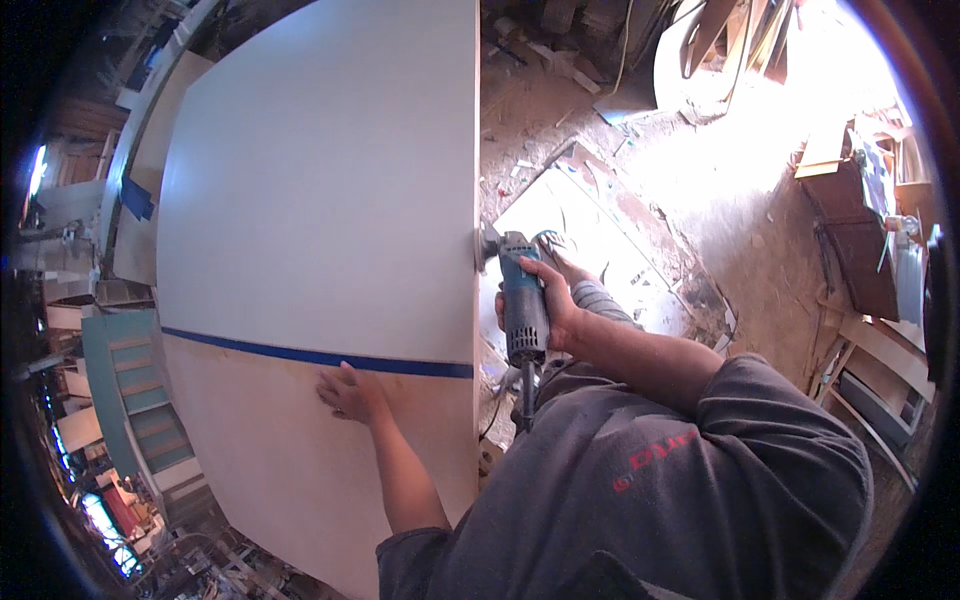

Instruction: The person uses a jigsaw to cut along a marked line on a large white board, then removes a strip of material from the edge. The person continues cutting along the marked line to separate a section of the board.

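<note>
My right hand (560, 305) is wrapped round the body of a teal and black angle grinder (524, 305). The grinder's head meets the right edge of a large pale panel (320, 200), and its cord hangs toward me. How the disc touches the edge is too small to tell. My left hand (350, 392) lies on the panel with its fingers spread, holding nothing. Just above it a dark blue strip (300, 353) runs across the panel, and my fingertips come close to its lower side. Below the strip the surface looks more beige.
A white board (600, 235) lies on the dusty floor beyond the grinder, with my sandalled foot by it. Scraps and offcuts (540, 65) litter the far floor. A brown cabinet (850, 225) stands at right; a teal rack (140, 390) stands left of the panel.
</note>
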The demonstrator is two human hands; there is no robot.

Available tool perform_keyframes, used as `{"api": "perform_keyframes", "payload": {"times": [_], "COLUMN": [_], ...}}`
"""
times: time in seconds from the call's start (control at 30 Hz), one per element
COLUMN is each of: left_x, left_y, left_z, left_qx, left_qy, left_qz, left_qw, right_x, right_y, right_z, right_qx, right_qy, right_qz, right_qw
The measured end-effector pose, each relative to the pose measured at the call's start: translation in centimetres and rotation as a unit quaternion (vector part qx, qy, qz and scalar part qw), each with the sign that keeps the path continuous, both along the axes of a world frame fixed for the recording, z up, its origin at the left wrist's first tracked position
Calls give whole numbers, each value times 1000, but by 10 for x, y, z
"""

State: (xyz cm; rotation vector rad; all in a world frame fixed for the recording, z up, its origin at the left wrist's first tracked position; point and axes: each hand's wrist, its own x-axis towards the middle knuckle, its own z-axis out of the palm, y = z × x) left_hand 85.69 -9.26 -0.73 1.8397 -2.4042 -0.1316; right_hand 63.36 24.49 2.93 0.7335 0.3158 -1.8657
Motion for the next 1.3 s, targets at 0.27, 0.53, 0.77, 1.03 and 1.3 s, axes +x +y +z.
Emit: {"api": "perform_keyframes", "payload": {"times": [0.27, 0.53, 0.77, 1.03, 1.3], "left_x": [-2, 6, 18, 21, 25], "left_y": [6, 5, 3, 3, 2], "left_z": [7, 2, -9, -7, -7], "left_qx": [8, -25, -53, -50, -74], "left_qy": [-2, -14, -63, -35, -67], "left_qz": [12, -9, -61, -68, -101], "left_qw": [1000, 1000, 995, 996, 990], "right_x": [-93, -251, -413, -585, -621], "right_y": [16, 42, 14, -31, -45], "right_z": [-7, -8, -41, -53, -44], "right_qx": [113, 234, 162, 72, 45], "right_qy": [97, 222, 237, 253, 240], "right_qz": [-59, -62, -45, -72, -60], "right_qw": [987, 944, 957, 962, 968]}}
